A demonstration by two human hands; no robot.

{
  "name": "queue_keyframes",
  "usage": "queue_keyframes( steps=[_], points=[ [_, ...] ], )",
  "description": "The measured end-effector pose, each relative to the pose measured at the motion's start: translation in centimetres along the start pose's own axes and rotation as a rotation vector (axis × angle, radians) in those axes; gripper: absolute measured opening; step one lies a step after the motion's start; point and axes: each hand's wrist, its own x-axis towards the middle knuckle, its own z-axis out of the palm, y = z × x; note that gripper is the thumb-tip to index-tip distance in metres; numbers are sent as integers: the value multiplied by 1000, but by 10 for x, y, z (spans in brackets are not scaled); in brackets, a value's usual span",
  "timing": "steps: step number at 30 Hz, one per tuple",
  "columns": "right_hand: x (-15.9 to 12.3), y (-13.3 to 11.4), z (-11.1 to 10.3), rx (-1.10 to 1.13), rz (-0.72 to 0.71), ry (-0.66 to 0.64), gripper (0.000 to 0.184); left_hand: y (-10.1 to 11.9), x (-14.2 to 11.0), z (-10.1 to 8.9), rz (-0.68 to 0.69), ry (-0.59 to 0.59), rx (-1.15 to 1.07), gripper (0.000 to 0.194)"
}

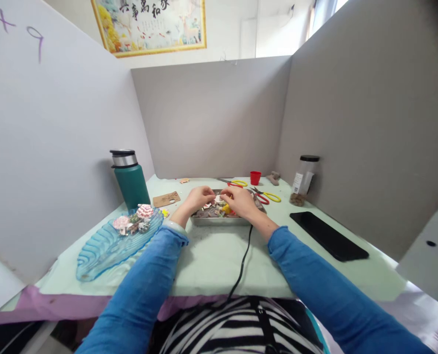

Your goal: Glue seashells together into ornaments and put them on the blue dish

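Observation:
Both hands meet over a shallow metal tray (219, 222) filled with small mixed pieces, among them yellow, grey and reddish bits. My left hand (200, 198) is closed, its fingertips pinched at the left side of a small white piece (218, 198). From the other side my right hand (239, 200) pinches at the same piece, thumb and forefinger together. What kind of thing the piece is cannot be made out at this size. My right hand and wrist hide part of the tray's right side.
At left stand a blue glass dish (104, 250) with shell-like ornaments (132, 221) and a green bottle (130, 182). A brown card (166, 199) lies behind. Scissors (265, 195), a red cup (255, 178), a jar (303, 181), a black phone (328, 236) and a cable (243, 265) lie around.

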Motion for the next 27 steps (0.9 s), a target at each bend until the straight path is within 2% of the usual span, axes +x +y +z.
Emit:
queue_keyframes(
  steps=[2,4,8,12,16,21,27],
  points=[
    [0,2,1,112,-25,16,20,0,-1,1,13,-62,-249,18],
    [0,3,2,172,-46,23,17,0,-2,2,2,-86,-370,21],
    [-1,4,4,227,-62,30,16,-4,-2,5,-40,-92,-403,27],
    [-3,4,2,183,-92,37,13,-4,-4,3,-78,-151,-496,33],
    [-4,1,-3,126,-34,51,16,1,-8,-1,-141,-173,-617,37],
    [-5,1,-6,108,14,58,16,1,-8,-2,-123,-150,-584,31],
    [-4,3,-5,172,-127,78,12,-5,-5,0,-113,-149,-628,25]
  ],
)
